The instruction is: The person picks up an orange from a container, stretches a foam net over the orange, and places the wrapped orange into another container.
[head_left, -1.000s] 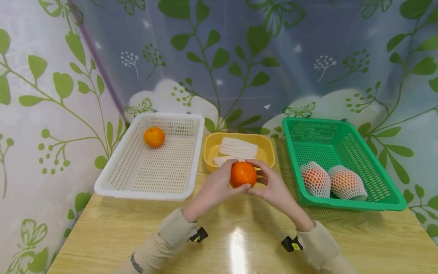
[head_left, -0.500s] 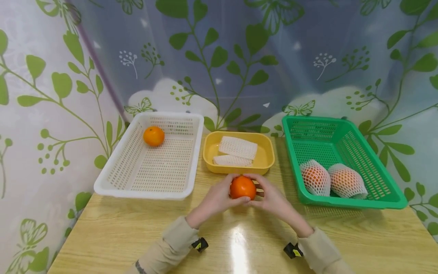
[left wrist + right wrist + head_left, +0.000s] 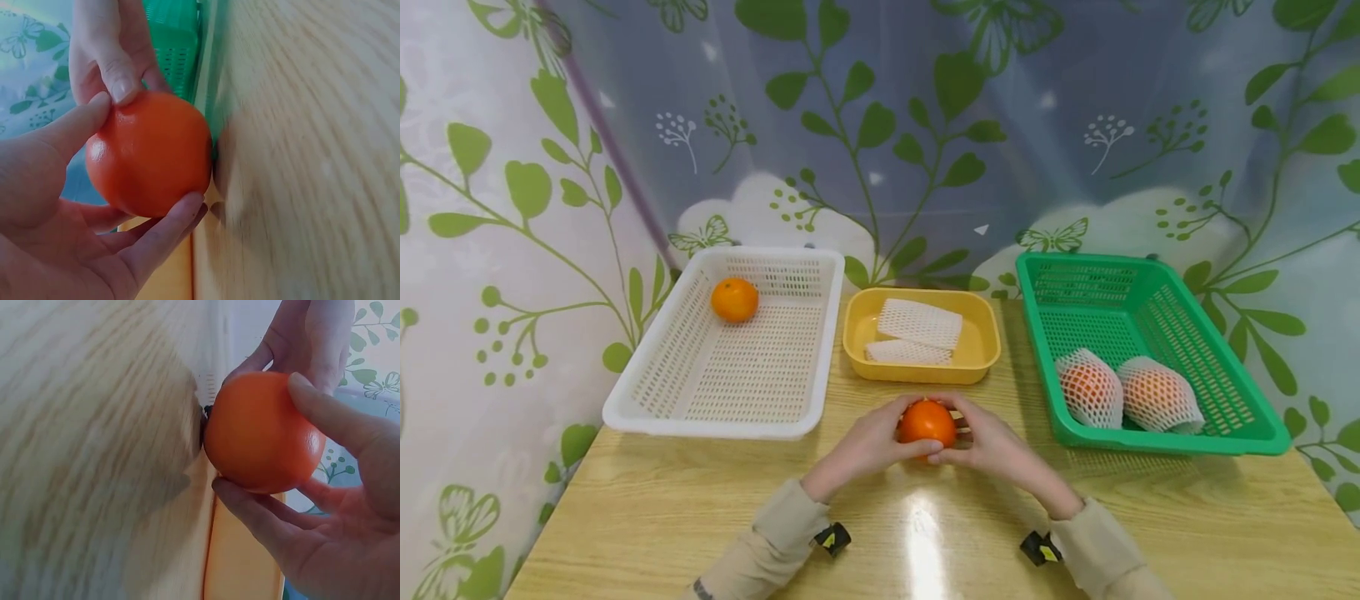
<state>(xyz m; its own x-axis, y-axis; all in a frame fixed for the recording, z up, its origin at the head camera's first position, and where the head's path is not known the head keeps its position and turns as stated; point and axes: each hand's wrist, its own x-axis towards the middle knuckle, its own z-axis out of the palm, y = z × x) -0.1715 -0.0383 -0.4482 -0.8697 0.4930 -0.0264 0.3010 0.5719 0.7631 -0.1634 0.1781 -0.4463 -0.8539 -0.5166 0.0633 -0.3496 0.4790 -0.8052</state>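
Observation:
A glossy, smooth orange-red persimmon (image 3: 928,423) is held between both hands just above or on the wooden table, in front of the yellow tray. My left hand (image 3: 868,446) grips its left side, thumb at the front and fingers (image 3: 165,234) round the far side. From the right, my right hand (image 3: 992,446) grips it the same way, with its thumb (image 3: 325,412) on the near face. The thumb tips meet in the head view. A small dark bit shows at the persimmon's underside in the right wrist view, facing the table.
A white basket (image 3: 715,429) at left holds one orange fruit (image 3: 734,300). The yellow tray (image 3: 925,374) behind the hands holds white foam nets (image 3: 920,323). At right, a green basket (image 3: 1172,443) holds two net-wrapped fruits (image 3: 1090,389). A patterned curtain hangs behind.
Both hands have brought the persimmon toward the body and down, from over the yellow tray's front edge to the table in front of it. The foam nets are now fully visible.

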